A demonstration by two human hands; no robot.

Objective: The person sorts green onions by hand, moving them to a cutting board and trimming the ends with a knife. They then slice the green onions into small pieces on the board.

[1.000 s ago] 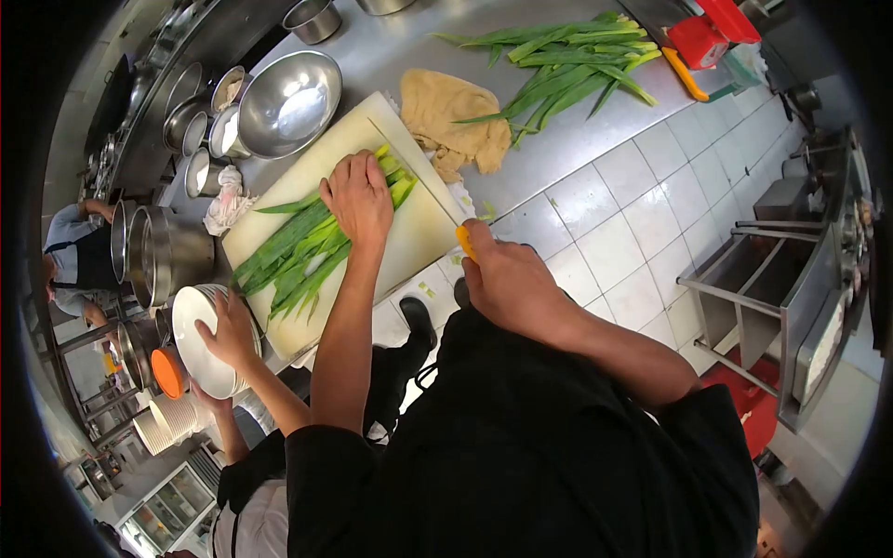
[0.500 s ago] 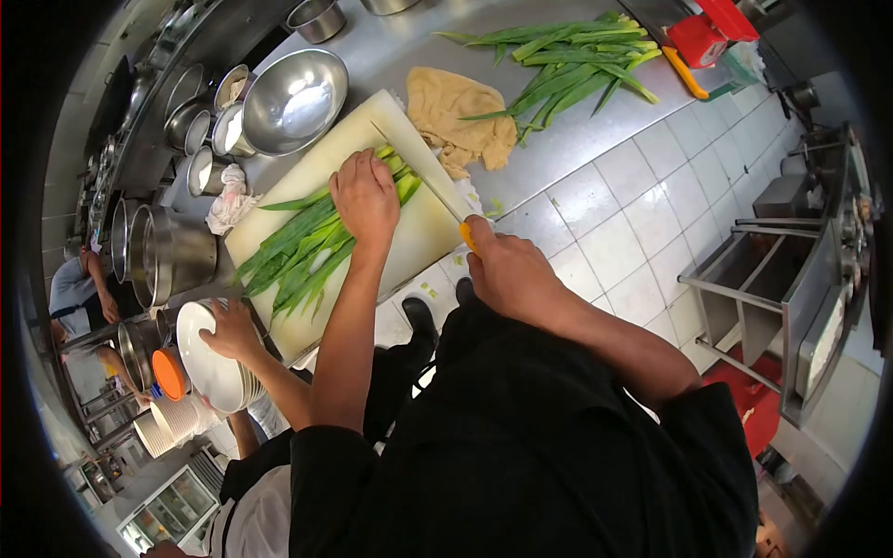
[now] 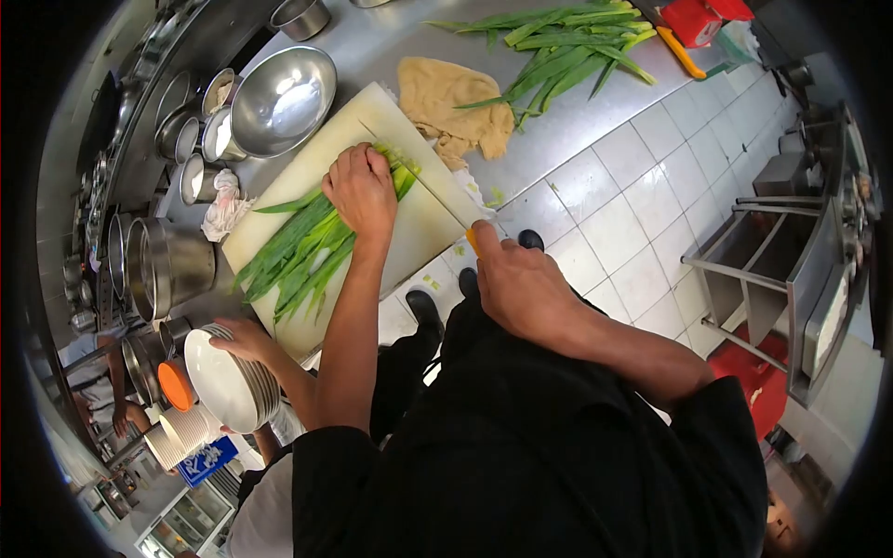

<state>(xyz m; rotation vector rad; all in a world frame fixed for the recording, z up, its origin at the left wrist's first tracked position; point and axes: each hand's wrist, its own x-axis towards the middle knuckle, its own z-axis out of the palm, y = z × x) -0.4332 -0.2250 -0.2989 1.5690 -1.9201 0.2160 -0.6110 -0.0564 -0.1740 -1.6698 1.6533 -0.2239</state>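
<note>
A bundle of long green leafy stalks [image 3: 302, 244] lies across a pale cutting board [image 3: 395, 244]. My left hand [image 3: 363, 191] is closed over the bundle near its light cut ends, pressing it on the board. My right hand [image 3: 526, 284] is wrapped round the orange handle of a long knife [image 3: 433, 191]. The blade reaches over the board beside the cut ends, where small chopped bits lie. A crumpled tan cloth [image 3: 451, 102] rests just past the board.
More green stalks [image 3: 567, 56] and a red scale [image 3: 693, 23] stand at the counter's far end. A large steel bowl [image 3: 284, 100] and a steel pot [image 3: 177, 260] are at left. A co-worker's hands hold stacked white plates [image 3: 223, 381] close by my left arm.
The co-worker's plate stack has shifted right and slightly down, and a blue sign now shows below it. My left hand stays on the stalks, and the knife blade has moved a little.
</note>
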